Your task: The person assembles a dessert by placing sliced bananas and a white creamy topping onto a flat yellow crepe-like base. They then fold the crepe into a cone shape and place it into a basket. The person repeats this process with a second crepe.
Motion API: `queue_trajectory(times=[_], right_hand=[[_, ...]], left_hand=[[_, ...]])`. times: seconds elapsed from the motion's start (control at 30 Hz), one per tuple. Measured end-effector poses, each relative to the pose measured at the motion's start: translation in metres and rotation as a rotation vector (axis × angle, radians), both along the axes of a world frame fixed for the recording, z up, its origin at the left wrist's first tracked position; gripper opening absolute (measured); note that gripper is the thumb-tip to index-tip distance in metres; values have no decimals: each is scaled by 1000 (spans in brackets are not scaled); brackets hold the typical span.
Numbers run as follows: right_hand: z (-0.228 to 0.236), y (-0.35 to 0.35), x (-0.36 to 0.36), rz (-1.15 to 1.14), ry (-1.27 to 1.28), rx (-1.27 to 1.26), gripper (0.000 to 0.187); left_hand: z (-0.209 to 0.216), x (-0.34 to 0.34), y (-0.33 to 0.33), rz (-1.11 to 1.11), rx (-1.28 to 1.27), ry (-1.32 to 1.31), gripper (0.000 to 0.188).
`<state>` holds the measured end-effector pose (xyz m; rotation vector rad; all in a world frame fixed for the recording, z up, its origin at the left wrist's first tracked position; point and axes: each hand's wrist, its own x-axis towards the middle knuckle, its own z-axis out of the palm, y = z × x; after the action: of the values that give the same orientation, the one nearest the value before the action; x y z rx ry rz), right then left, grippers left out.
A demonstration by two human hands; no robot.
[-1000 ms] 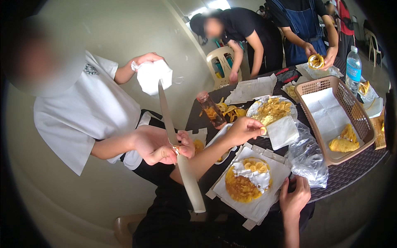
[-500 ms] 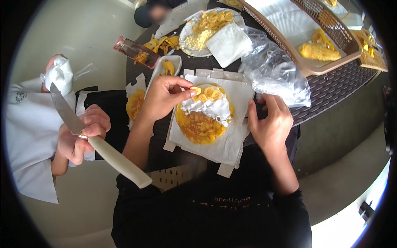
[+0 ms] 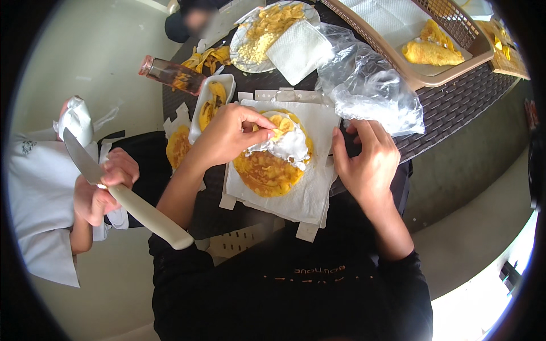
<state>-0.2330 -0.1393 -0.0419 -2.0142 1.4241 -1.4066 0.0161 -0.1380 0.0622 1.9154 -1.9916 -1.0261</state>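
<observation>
A golden pancake (image 3: 267,174) lies on white paper towel (image 3: 315,187) in front of me, its far half spread with white cream (image 3: 291,145). Several banana slices (image 3: 284,124) sit in a cluster on the cream. My left hand (image 3: 230,137) is over the pancake's left side, thumb and forefinger pinched on a banana slice at the cream; the fingers partly hide it. To the right of the paper, my right hand (image 3: 369,162) rests with curved fingers and thumb apart, holding nothing visible, close to a clear plastic bag (image 3: 372,94).
On the left, another person's hand (image 3: 108,187) holds a knife (image 3: 151,216) with a cream handle. A glass bottle (image 3: 173,75), a white tray (image 3: 226,82) of bananas, a plate (image 3: 239,42) of chopped food and a brown basket (image 3: 424,82) stand beyond. Another pancake (image 3: 178,146) lies left.
My left hand has lowered the banana slice from above the cream's left edge onto the cream. My right hand stays beside the paper. The whole view has shifted slightly.
</observation>
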Motion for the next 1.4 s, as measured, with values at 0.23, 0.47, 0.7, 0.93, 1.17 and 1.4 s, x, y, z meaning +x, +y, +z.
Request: queue_trajectory(times=[0.23,0.47,0.7,0.93,1.17,1.4], right_hand=[[0,1,1,5,9,3,20],[2,3,-1,27,-1,30,20],[30,27,-10,370,-52,-188,26],[141,56,58,1182,-189,370,51],[159,90,122,1530,-153,1138,61],[153,68,104,1304,-225,1112,38]], left_hand=[[-2,4,-2,21,-57,-61,8],[1,16,14,133,-264,53,10],[-7,80,82,352,-317,256,13],[-22,86,139,489,-333,341,17],[-65,104,174,597,-423,410,20],[-46,92,169,166,-782,283,43]])
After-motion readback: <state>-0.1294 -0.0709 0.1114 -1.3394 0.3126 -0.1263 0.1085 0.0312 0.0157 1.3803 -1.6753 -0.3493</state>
